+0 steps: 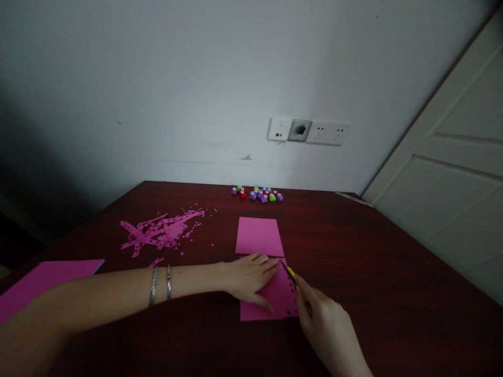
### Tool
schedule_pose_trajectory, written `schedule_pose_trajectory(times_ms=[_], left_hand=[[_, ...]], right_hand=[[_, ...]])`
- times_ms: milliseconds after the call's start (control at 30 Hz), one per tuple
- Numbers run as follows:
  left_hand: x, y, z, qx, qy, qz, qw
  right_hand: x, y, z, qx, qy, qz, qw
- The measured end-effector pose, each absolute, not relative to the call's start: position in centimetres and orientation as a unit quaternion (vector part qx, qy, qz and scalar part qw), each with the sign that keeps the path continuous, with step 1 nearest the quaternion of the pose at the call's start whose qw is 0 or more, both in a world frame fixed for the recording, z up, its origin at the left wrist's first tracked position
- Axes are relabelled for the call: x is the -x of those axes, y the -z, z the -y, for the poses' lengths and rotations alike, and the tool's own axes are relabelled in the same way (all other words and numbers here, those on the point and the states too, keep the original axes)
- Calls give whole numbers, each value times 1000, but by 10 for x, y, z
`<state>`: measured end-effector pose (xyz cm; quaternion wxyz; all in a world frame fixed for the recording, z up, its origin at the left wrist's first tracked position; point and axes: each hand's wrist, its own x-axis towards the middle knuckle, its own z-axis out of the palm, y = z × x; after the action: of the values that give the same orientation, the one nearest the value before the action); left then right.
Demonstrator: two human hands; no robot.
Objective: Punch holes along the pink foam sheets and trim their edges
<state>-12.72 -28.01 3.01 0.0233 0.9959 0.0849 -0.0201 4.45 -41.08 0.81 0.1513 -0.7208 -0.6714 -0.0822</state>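
My left hand (253,277) lies flat with spread fingers on a pink sheet (275,296), pressing it to the table. Dark round holes run along the sheet's right side. Closed in my right hand (324,314) is a yellow-and-black utility knife (291,273); its tip meets the sheet near the upper right corner, close to my left fingertips. Just beyond the sheet sits a square pink piece (259,235), lying flat.
Pink cut strips and tiny scraps (161,233) are heaped at the left. A larger pink sheet (51,280) lies under my left forearm's side. Several small purple, red and green toys with eyes (261,195) stand by the wall, below the sockets (324,133). Right is a white door (451,157).
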Motion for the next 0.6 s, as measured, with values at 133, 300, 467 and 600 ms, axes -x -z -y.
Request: schedule_pose_trajectory(times_ms=[133, 300, 467, 600], left_hand=[[126, -32, 279, -995, 33, -86, 32], [125, -33, 277, -995, 40, -84, 40], [122, -33, 276, -995, 45, -87, 35], [120, -33, 275, -996, 41, -79, 18]], right_hand=[[-42, -11, 411, 720, 101, 671, 143], [-36, -18, 412, 731, 108, 665, 106], [-33, -18, 409, 735, 115, 664, 79], [-32, -16, 408, 727, 121, 673, 67]])
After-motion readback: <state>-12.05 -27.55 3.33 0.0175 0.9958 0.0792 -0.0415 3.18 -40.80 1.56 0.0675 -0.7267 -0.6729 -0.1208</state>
